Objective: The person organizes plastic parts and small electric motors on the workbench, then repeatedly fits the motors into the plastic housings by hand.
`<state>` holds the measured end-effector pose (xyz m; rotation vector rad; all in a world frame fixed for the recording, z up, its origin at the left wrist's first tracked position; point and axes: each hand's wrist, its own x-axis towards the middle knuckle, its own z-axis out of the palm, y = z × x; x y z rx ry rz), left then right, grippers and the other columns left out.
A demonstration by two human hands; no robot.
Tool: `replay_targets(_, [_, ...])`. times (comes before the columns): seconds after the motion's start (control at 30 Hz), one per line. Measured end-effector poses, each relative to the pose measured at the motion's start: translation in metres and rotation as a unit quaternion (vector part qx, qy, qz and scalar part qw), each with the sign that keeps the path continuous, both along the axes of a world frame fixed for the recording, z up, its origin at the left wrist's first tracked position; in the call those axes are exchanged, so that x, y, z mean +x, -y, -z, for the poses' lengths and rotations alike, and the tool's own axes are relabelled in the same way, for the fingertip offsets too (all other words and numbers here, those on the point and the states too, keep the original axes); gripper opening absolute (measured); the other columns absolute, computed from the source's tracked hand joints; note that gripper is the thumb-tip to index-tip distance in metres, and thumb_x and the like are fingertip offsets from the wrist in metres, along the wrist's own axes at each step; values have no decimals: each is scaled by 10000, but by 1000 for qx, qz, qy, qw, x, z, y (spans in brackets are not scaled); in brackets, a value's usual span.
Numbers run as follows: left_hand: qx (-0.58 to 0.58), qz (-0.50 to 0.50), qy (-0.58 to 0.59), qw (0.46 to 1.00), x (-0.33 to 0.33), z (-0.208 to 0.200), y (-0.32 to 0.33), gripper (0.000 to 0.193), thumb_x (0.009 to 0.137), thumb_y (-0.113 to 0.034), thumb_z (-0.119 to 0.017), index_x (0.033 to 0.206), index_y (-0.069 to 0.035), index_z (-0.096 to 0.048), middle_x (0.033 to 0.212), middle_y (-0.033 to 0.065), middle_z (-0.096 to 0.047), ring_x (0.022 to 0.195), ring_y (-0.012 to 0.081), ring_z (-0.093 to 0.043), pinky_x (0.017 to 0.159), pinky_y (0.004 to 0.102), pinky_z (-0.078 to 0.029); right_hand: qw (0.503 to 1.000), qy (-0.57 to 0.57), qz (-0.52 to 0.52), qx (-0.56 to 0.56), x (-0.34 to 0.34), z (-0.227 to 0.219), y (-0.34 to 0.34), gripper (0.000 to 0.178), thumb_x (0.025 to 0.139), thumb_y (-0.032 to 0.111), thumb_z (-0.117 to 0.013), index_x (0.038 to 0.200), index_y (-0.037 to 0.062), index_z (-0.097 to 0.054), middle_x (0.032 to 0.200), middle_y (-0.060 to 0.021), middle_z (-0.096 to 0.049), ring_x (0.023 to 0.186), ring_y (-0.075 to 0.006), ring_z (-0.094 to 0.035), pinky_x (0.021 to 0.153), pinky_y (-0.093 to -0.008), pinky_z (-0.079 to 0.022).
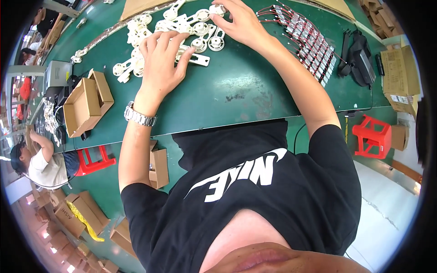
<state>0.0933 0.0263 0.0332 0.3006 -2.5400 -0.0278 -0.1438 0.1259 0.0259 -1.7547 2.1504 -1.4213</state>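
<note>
Step in hand, as judged: handling of loose white plastic parts (200,29), which lay heaped at the far side of the green bench (268,98), ahead of the person and slightly left of centre. The right hand (241,23) reached to the pile's right end, thumb and fingertips closed about a small round white piece (217,9). The left hand (160,63) lay palm down over the near part of the pile, fingers spread and thumb well apart from them; whether a part was pinched beneath it could not be told.

Notes on technique (judgement): the parts overlapped, arms and rings crossing, so a straight pull on one would probably have dragged its neighbours. Better practice seemed to be pressing the neighbours lightly with the left hand while the right lifted its piece upward, rather than sideways. A grip on the round body looked safer than one on a slender arm, which might have bent or snagged. The flat slotted strip (199,59) jutted from the near edge beside the left thumb and was worth keeping clear of the wrist.

Bare bench lay between the pile and the person, a sensible spot to set down a freed part. The red-wired modules (306,43) were laid out to the right, near the right forearm; a low elbow sweep could have caught their leads
</note>
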Motion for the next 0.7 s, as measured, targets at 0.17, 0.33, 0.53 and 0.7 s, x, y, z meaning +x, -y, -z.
replay_targets(0.17, [93, 56, -54, 993, -68, -7, -9, 575, 891, -277, -794, 1376, -55, -578, 1191, 137, -657, 1150, 349, -580, 986, 458, -452, 964, 255, -43, 58, -12, -3, -7, 506, 934, 469, -742, 1073, -17, -747, 926, -95, -752, 856, -167, -710, 731, -334, -562])
replay_targets(0.33, [342, 62, -27, 937, -119, -3, -14, 308, 948, -117, -718, 1208, 19, -624, 967, 178, -767, 876, 333, -756, 788, 403, -583, 922, 367, -103, 63, -32, -16, -23, 484, 963, 463, -725, 1074, -8, -750, 949, -63, -740, 795, -106, -677, 672, -264, -532])
replay_targets(0.53, [513, 43, -110, 850, -123, 30, 0, 284, 1092, -130, -535, 1319, 34, -584, 1104, 93, -716, 948, 149, -708, 801, 277, -566, 994, -40, 97, 36, -84, -34, -44, 207, 922, 128, -666, 1063, -14, -716, 1029, -212, -693, 1014, -396, -656, 899, -451, -532])
replay_targets(0.7, [655, 57, -142, 740, -117, 1, 13, 255, 1093, -136, -487, 1291, 3, -568, 1042, 48, -655, 756, 98, -600, 649, 243, -506, 902, -324, -53, -279, -145, -16, -36, 122, 910, 72, -637, 935, 14, -741, 821, -151, -691, 749, -330, -666, 720, -422, -557])
